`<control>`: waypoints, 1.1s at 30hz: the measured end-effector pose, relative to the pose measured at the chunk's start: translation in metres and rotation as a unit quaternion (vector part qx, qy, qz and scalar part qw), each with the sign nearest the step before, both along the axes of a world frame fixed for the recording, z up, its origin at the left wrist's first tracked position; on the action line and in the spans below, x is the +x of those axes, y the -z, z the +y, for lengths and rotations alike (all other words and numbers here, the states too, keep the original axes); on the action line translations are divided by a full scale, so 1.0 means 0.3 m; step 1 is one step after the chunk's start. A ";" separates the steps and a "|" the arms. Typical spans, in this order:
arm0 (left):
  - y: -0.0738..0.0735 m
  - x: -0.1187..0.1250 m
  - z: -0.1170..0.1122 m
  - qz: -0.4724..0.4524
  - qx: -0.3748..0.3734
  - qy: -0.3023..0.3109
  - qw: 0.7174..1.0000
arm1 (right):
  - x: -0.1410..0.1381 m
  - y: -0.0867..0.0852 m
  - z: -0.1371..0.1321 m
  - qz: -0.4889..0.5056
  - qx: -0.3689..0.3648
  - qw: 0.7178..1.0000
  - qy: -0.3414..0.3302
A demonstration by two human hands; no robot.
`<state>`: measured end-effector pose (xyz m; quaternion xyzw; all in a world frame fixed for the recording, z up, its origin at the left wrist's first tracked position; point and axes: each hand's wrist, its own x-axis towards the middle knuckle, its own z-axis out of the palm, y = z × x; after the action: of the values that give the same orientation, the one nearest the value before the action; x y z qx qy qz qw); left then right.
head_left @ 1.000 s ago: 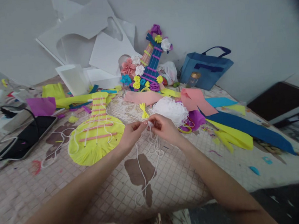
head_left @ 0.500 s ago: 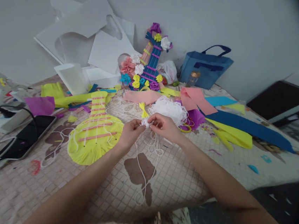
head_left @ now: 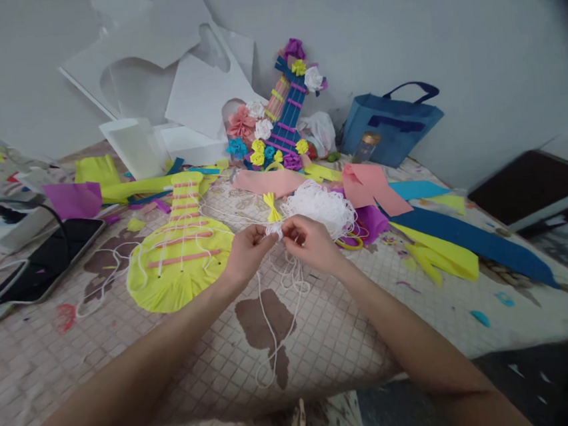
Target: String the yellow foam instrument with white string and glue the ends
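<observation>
Left hand [head_left: 246, 251], right hand [head_left: 311, 242]: fingertips pinched together, forearms outstretched.

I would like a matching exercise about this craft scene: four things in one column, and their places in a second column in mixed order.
Things
1. white string
2. yellow guitar shape
3. blue bag
4. black phone

Places
A. standing at the back right
B. lying at the far left
C. pinched between the left hand and the right hand
D. lying flat, just left of the left hand

Pairs: 1-C, 2-D, 3-A, 4-B
</observation>
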<state>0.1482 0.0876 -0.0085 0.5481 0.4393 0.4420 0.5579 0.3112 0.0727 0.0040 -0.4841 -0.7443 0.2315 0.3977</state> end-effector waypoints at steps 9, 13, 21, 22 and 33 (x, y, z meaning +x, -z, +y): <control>-0.003 0.005 -0.009 -0.027 -0.024 0.025 0.999 | -0.001 -0.001 -0.005 0.013 -0.040 0.999 0.001; -0.015 0.006 -0.015 -0.065 -0.060 0.056 0.995 | 0.000 -0.003 -0.006 0.010 -0.018 0.999 0.051; -0.024 -0.004 -0.005 -0.120 -0.108 0.045 0.986 | 0.014 -0.010 0.018 0.317 -0.182 0.931 0.024; -0.024 -0.004 -0.005 -0.121 -0.112 0.042 0.985 | 0.011 -0.011 0.018 0.337 -0.196 0.921 0.021; -0.019 -0.010 0.005 -0.136 -0.122 -0.003 0.983 | 0.097 -0.008 0.061 0.204 -0.004 0.965 0.163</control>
<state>0.1453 0.0891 -0.0027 0.4096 0.4112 0.4572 0.6739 0.3403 0.0909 0.0064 -0.5430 -0.5577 0.2602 0.5714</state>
